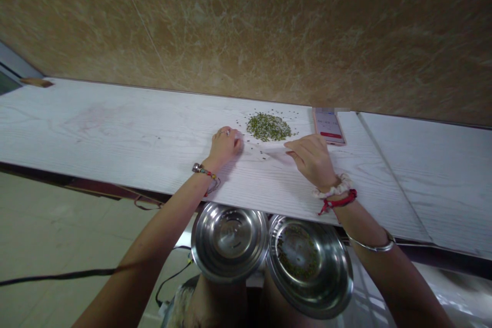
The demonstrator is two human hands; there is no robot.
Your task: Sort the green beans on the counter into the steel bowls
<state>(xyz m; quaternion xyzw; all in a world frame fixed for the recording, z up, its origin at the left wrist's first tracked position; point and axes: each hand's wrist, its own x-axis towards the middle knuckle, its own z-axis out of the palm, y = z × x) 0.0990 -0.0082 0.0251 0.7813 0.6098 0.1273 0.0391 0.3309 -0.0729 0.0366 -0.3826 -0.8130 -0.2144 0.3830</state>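
A pile of small green beans or seeds [268, 127] lies on the white wood-grain counter, with dark ones scattered around its edge. Just left of the pile, my left hand [226, 145] rests on the counter with its fingers curled; whether anything is inside them is hidden. On the pile's lower right, my right hand [310, 158] has thumb and fingers pinched on a thin, pale, see-through piece [280, 155], which points left and is hard to make out. A few dark seeds [263, 154] lie between the two hands.
Two steel bowls sit below the counter edge at my lap: the left bowl [200, 256] and the right bowl [338, 271], which has green seeds inside. A phone [329, 127] lies right of the pile. Behind the counter [126, 143] rises a brown marbled wall [230, 25].
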